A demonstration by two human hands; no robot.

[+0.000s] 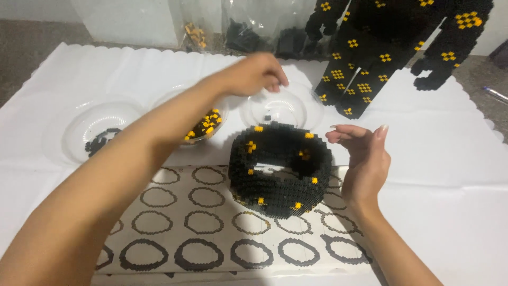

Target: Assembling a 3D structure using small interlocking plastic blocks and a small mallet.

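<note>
Left hand [259, 74], fingertips pinched, dips into a clear bowl [275, 108]; right hand [362, 159] hovers open beside the half-built black ring [280, 169] on the instruction sheet [201, 228]; loose bricks [203, 127] remain.

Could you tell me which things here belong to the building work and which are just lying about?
In use: left hand over right bowl; right hand beside black ring; ring chart; middle bowl.
Lying about: brick figure; pen; bags.
</note>
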